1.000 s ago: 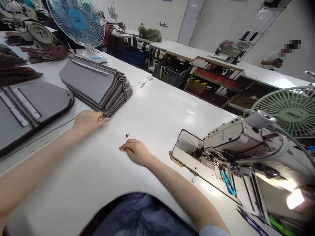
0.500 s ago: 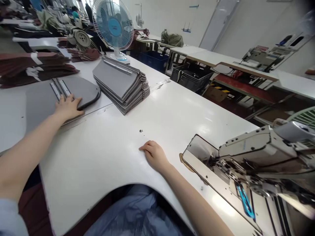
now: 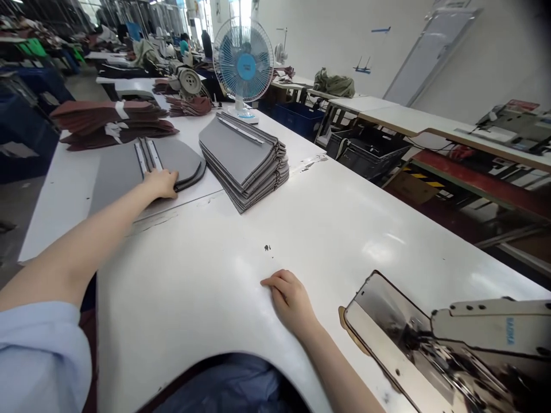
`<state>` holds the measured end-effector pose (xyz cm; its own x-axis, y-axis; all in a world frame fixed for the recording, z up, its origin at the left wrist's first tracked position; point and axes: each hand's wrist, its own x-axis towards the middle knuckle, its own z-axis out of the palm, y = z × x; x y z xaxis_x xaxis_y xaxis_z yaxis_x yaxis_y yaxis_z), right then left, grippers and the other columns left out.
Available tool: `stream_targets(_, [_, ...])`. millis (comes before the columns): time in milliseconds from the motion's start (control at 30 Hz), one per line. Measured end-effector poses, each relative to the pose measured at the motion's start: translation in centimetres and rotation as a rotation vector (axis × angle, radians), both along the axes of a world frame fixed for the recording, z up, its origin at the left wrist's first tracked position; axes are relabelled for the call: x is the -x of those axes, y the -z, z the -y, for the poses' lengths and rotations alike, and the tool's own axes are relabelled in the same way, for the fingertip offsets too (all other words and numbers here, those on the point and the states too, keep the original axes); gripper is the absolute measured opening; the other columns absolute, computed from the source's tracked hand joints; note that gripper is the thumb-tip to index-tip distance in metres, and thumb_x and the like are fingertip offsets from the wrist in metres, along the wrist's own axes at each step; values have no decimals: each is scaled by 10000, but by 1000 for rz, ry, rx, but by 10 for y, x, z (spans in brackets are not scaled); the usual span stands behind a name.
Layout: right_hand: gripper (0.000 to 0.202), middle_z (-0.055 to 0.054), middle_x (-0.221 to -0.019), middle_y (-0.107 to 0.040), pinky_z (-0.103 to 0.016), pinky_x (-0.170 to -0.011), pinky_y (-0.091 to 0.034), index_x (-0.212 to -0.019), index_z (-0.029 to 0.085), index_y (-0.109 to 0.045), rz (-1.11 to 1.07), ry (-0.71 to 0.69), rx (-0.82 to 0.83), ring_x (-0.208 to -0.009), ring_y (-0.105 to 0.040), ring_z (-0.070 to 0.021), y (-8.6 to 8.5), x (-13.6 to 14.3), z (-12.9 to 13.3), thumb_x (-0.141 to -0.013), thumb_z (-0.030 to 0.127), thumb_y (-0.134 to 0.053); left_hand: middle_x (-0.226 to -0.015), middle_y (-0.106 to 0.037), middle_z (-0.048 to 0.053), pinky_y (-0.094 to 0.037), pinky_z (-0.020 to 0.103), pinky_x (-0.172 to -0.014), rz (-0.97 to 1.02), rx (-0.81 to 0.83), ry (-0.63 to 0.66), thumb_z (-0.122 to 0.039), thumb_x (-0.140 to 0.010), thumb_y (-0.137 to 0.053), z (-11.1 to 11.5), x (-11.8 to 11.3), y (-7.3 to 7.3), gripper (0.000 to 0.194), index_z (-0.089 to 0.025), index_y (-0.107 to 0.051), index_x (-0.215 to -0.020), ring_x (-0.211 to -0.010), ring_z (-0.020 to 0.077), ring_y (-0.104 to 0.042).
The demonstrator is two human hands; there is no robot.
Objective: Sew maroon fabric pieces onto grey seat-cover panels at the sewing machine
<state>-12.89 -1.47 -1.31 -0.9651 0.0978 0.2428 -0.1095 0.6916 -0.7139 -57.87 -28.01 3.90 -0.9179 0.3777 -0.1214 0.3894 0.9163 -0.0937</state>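
My left hand (image 3: 160,183) reaches across the table and rests on the near edge of a grey fabric panel (image 3: 181,158) with a rounded, dark-edged end. Its fingers are spread, and part of the thumb side is at the edge. Two white strips (image 3: 154,155) with dark lines lie on the panel just beyond the fingertips. My right hand (image 3: 293,299) rests on the white tabletop (image 3: 206,269), loosely bent, with the forefinger stretched left and nothing visible in it. Right of the left hand stands a thick stack of grey panels (image 3: 241,152).
A sewing machine (image 3: 482,332) stands at the lower right, near my right forearm. Tied maroon fabric bundles (image 3: 103,117) lie at the far left. A blue-white fan (image 3: 245,66) stands behind the grey stack. Beyond the table are a black crate (image 3: 365,152) and another workbench (image 3: 413,129).
The camera view has swung left, so the scene sits further right in the picture. My left hand stays on the grey panel, its fingers slightly closer together. The right hand remains on the tabletop.
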Motion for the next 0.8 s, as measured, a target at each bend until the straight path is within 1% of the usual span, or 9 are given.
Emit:
stream_targets(100, [383, -56, -927, -657, -344, -762, -528, -1012, 240, -726, -12, 12, 5, -859, -616, -181, 1, -1, 1, -890, 52, -415, -1320, -527, 171, -339, 585, -1043, -66, 31, -68, -373, -819, -695, -13, -7, 7, 610, -131, -498, -1343, -1252, 341, -428])
stream_targets(167, [377, -54, -921, -656, -342, -760, -525, -1012, 240, -726, -16, 15, 8, -861, -614, -182, 2, -2, 1, -896, 56, -418, -1288, -540, 150, -369, 581, -1026, -98, 44, -115, -382, -871, -637, -18, -11, 7, 525, -149, -508, -1324, -1235, 327, -461])
stream_targets(267, [378, -54, -938, -659, -345, -776, -522, -1022, 240, -726, -13, 11, 21, -883, -613, -183, 4, -2, 1, -896, 52, -423, -1272, -553, 134, -416, 568, -1002, -95, 68, -127, -399, -894, -620, -20, -12, 2, 510, -166, -504, -1333, -1193, 307, -511])
stream_targets(400, [397, -51, -956, -659, -345, -787, -520, -1025, 248, -726, -11, 9, 20, -892, -614, -181, 5, -3, 0, -886, 37, -419, -1255, -576, 109, -452, 527, -1001, -72, 119, -64, -392, -913, -620, -20, -12, -7, 450, -169, -544, -1295, -1149, 265, -556])
stream_targets(567, [377, -52, -967, -669, -358, -809, -522, -1027, 250, -724, 7, 40, 46, -907, -625, -187, -1, -7, 2, -898, 70, -418, -1281, -567, 116, -452, 512, -1013, -156, 125, -57, -395, -943, -580, -18, -23, -4, 407, -153, -557, -1269, -1170, 257, -553])
stream_targets(633, [361, -49, -1010, -675, -355, -826, -526, -1068, 252, -710, 76, 117, 179, -925, -637, -185, -6, 3, 2, -891, 88, -441, -1238, -594, 113, -483, 481, -968, -150, 116, -54, -431, -935, -580, -14, -22, -6, 440, -154, -554, -1276, -1116, 245, -581])
stream_targets(700, [362, -55, -1081, -667, -328, -770, -548, -1149, 241, -671, 223, 214, 438, -899, -659, -175, -12, 28, 2, -875, 103, -479, -1172, -643, 115, -503, 433, -902, -136, 108, -58, -457, -893, -613, -5, -18, -15, 511, -158, -545, -1301, -1051, 246, -609])
stream_targets(733, [378, -64, -1126, -652, -304, -706, -556, -1201, 233, -638, 320, 254, 606, -869, -670, -169, -15, 46, 1, -872, 111, -498, -1148, -667, 118, -504, 407, -869, -135, 100, -63, -462, -869, -622, 0, -16, -23, 547, -165, -537, -1320, -1024, 252, -620])
stream_targets(800, [411, -94, -1180, -621, -262, -564, -545, -1286, 199, -568, 380, 272, 739, -800, -683, -160, -21, 92, -4, -885, 133, -509, -1126, -696, 136, -503, 381, -815, -164, 76, -94, -468, -843, -586, 13, -12, -45, 598, -172, -521, -1358, -994, 286, -636])
